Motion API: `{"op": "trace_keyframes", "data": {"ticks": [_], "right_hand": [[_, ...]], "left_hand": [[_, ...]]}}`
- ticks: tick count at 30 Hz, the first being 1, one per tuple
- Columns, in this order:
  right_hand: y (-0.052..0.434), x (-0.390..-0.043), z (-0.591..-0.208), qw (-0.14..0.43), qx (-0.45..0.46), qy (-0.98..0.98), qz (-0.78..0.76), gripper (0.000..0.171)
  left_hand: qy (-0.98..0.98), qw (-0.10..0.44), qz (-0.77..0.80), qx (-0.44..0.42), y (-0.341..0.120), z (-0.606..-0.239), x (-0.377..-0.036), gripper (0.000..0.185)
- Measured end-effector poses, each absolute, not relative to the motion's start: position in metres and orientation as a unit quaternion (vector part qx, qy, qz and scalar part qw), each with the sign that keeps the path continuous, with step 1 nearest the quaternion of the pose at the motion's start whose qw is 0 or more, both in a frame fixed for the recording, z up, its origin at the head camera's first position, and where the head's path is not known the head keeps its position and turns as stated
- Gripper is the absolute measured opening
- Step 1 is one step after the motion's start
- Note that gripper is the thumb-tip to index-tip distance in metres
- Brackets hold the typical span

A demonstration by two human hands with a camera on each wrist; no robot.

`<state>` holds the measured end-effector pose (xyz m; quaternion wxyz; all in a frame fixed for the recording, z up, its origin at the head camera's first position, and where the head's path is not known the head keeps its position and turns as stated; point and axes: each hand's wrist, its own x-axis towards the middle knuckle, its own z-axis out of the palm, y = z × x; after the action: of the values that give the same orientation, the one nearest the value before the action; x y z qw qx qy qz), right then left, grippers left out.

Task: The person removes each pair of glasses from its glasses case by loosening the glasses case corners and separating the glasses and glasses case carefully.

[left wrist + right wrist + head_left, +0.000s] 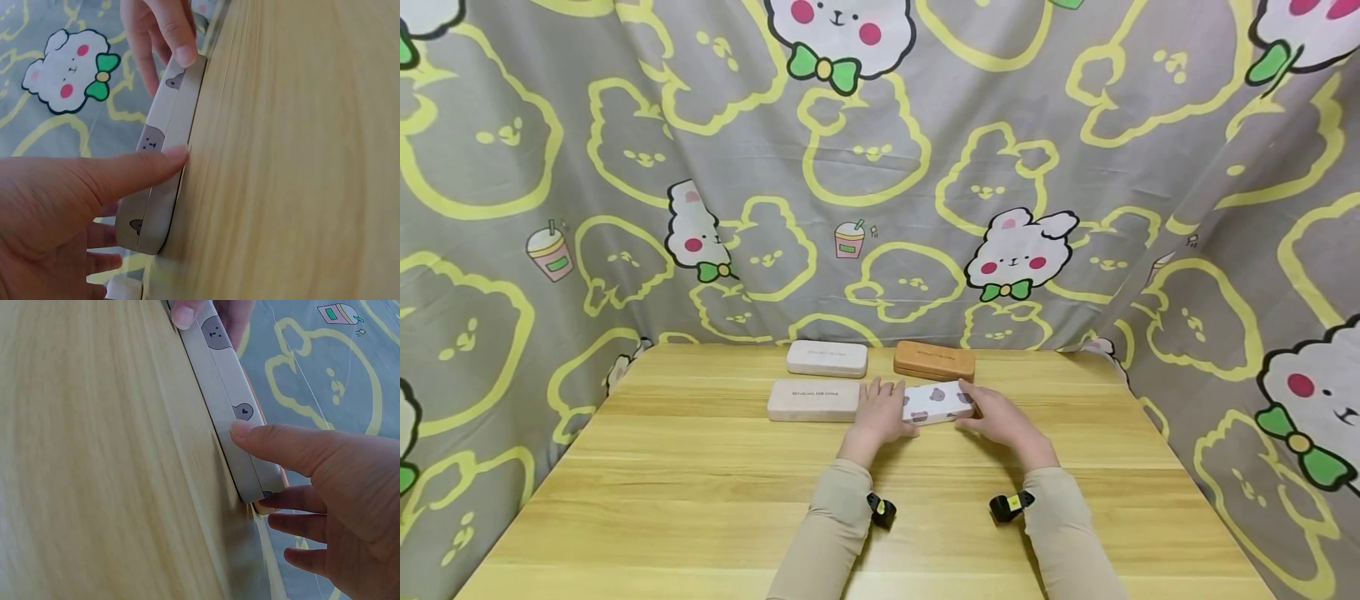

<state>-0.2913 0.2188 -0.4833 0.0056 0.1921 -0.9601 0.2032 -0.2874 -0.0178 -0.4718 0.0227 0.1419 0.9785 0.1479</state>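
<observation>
four glasses cases (937, 402), one table (700, 500)

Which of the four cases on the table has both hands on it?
The white bear-print case, front right. The left hand and right hand hold its ends; the two beige cases and the brown one lie untouched.

- the counter (700, 483) is pale yellow wood with a lengthwise grain, kind of streaky
- the case between the hands (937, 402) is white with little grey bear faces dotted over it; the wrist views show a greyish-beige band along its side
- far right case (934, 360) is plain orange-tan
- far left case (827, 357) is off-white, near left case (814, 400) is beige-cream with a line of small dark lettering on top
- the backdrop cloth (1075, 167) is grey with yellow outlined bunny shapes, plus white bunnies with pink cheeks and green bows, and tiny pink-and-green drink cups
- sleeves (835, 533) are beige, each with a black wrist camera with a bit of yellow
</observation>
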Motion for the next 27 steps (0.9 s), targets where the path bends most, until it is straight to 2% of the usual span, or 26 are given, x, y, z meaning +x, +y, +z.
{"op": "trace_keyframes", "data": {"ticks": [8,27], "right_hand": [[0.2156,-0.2906,-0.4819,0.008,0.189,-0.961,0.201,0.076],[0.2139,-0.2867,-0.4775,-0.01,0.174,-0.965,0.197,0.082]], "left_hand": [[0.981,0.017,0.148,0.127,-0.0152,-0.4768,-0.2901,0.087],[0.979,0.017,0.149,0.141,-0.0149,-0.4781,-0.2889,0.081]]}}
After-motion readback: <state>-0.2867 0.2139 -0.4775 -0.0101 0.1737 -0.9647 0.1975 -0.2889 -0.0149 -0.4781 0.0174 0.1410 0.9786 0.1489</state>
